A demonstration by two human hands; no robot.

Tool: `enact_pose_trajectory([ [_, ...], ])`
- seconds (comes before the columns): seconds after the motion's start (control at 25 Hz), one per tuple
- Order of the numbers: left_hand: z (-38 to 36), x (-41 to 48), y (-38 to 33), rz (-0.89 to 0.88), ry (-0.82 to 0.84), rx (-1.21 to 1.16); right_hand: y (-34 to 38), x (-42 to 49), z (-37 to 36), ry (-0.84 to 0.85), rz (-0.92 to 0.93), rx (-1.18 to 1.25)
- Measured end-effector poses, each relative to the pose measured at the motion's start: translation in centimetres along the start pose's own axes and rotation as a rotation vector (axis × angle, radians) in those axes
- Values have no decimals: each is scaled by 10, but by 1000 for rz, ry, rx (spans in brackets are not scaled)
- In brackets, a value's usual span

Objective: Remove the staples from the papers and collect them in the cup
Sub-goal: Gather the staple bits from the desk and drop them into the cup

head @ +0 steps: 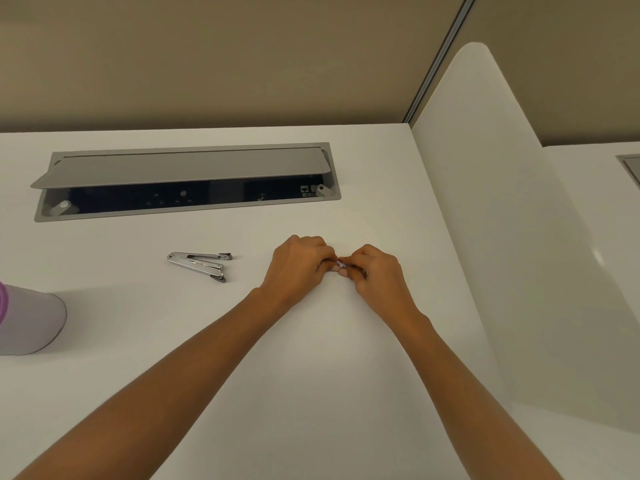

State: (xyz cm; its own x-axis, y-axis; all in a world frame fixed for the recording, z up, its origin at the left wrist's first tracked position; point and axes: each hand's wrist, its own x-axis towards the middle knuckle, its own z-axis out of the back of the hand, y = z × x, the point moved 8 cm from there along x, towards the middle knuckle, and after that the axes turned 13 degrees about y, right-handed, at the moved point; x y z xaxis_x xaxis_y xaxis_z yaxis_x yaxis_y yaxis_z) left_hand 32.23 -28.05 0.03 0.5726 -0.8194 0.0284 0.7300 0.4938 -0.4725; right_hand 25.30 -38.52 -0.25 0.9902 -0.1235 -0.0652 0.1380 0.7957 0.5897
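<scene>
Two hands met over a small item [341,263] at mid-bench.

Both forearms stretched forward and converged, the left hand [298,268] and right hand [377,275] knuckles-up, their curled fingers [325,260] pinching the item between them; it showed only a pale purple glint, too small to identify. Bare white bench [311,375] lay around the hands, a divider panel [502,254] standing to the right. A metal staple remover [199,265] lay apart to the left, and the purple-trimmed cup [31,320] sat well apart at the left edge.

A small label [308,192] inside the cable box [187,168] bears print, perhaps a port code, unreadably blurred.
</scene>
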Motion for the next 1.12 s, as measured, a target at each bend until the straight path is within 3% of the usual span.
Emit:
enact_pose_trajectory([
  [0.28,2,-4,-7,-81,-73,42,17,-9,-2,-98,160,-225],
  [0.52,2,-3,-4,-78,-106,25,17,-7,-6,-121,163,-244],
  [0.76,2,-10,6,83,-93,-207,-9,-7,5,-103,-111,173],
  [1.12,47,-47,3,156,-249,-607,36,-26,17,-101,-241,578],
])
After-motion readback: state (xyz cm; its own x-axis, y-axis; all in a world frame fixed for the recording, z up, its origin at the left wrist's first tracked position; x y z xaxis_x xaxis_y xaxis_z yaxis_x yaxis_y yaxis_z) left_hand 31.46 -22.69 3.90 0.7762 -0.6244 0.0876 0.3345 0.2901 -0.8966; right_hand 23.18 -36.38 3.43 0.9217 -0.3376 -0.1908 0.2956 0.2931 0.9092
